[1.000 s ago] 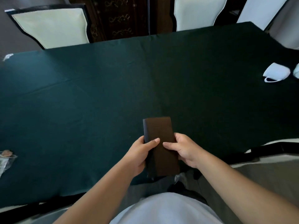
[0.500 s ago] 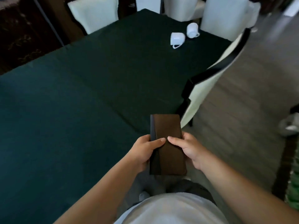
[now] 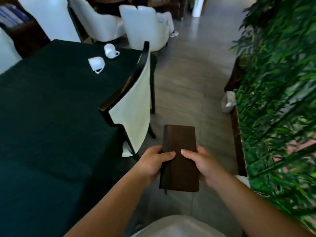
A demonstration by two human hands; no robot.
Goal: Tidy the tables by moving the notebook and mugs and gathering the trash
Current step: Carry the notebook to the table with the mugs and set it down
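Room: grey tiled floor (image 3: 191, 79) runs ahead of you, with a wall of green foliage (image 3: 280, 93) along your right and white chairs (image 3: 142, 26) at the far end.
Table: your table (image 3: 51, 108) under its dark green cloth fills the left of the head view; a cream-backed chair (image 3: 135, 103) with a dark frame stands against its near right edge.
Mugs: two white mugs (image 3: 96, 64) lie on their sides near the far right corner of the table, just beside each other, well apart from you.
Notebook: your brown notebook (image 3: 179, 151) is off the table, shut, held over the floor in front of your body, its long side pointing away from you.
Left hand: your left hand (image 3: 152, 164) grips the notebook's left edge, thumb pressed flat on the cover.
Right hand: your right hand (image 3: 205, 165) clasps the right edge, thumb likewise on the cover, its tip near the left thumb's tip without touching.
Floor by the foliage: a whitish object (image 3: 228, 101) sits there, too blurred to identify.
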